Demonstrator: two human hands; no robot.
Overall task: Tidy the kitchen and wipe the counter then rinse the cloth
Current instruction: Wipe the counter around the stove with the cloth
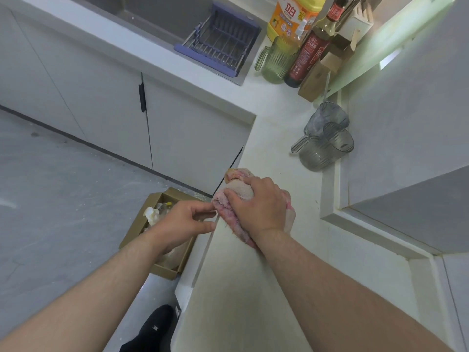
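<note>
The cloth [239, 193] is a bunched, fuzzy rag, off-white on top with blotchy pink along its lower folds. It lies on the front edge of the worktop [253, 288], and its pink side comes right up to that edge. The right hand [261, 207] lies on top of it, fingers curled over the off-white bulge and gripping it, palm pressing down. The left hand [182, 222] is off the worktop, just beside the front edge, with its fingers loosely bent and holding nothing. Its forefinger and thumb point at the cloth's pink edge; whether they touch it cannot be told.

On the floor below that edge stands an open cardboard box [165, 271] with pale scraps in it, under the left hand. Bare worktop runs from the cloth back to the raised ledge at the wall, and forward under the right forearm. Two grey see-through jugs [322, 148] sit at the back edge, well apart from the cloth. Further on, in the corner past the sink [152, 16], a green jug [276, 62] and a dark bottle [304, 59] stand together
</note>
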